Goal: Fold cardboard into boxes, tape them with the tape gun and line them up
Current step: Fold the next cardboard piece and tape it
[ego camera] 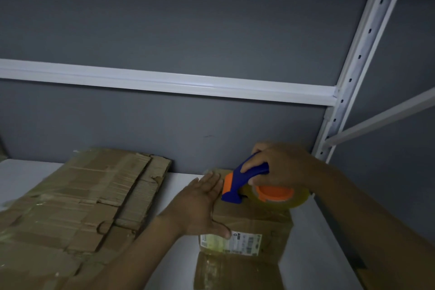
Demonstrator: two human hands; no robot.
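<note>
Cardboard box (259, 221) being taped: right hand (280, 165) grips tape gun (233, 186), left hand (200, 205) presses flat. Next, likely: draw tape along the seam.

Blue-and-orange tape gun (244, 183), brown box (254, 226) with white label (244, 243), grey wall (164, 19).

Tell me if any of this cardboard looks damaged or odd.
The flattened cardboard on the left is torn, with ragged edges and old tape strips. The box under the tape gun carries an old shipping label. Nothing else stands out.
</note>
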